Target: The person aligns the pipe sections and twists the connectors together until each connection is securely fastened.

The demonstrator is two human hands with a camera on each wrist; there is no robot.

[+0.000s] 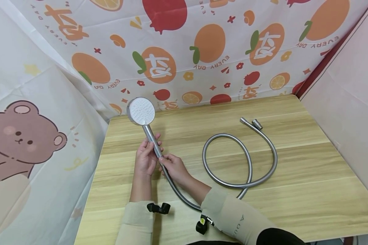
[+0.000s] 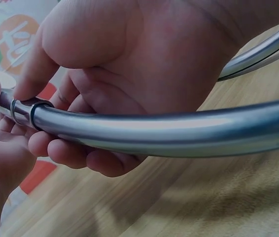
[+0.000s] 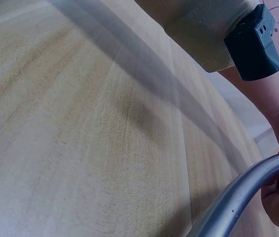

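A chrome shower head (image 1: 142, 111) with a white spray face is held tilted above the tabletop, its handle (image 1: 152, 137) running down toward me. My left hand (image 1: 146, 158) grips the handle, thumb laid across it. Just below, my right hand (image 1: 175, 168) pinches the joint where the handle meets the metal shower hose (image 1: 178, 192). In the left wrist view the right hand (image 2: 134, 54) has its thumb on the ringed joint (image 2: 31, 111), fingers beneath, with part of the left hand (image 2: 4, 158) at the edge. The hose (image 3: 243, 190) also crosses a corner of the right wrist view.
The hose passes under my right forearm and lies in a loop (image 1: 204, 160) on the wooden table (image 1: 309, 177). Its far end has a metal connector (image 1: 257, 124) near the back. A fruit-print cloth (image 1: 184, 44) hangs behind, with a bear-print cloth (image 1: 58, 177) at left.
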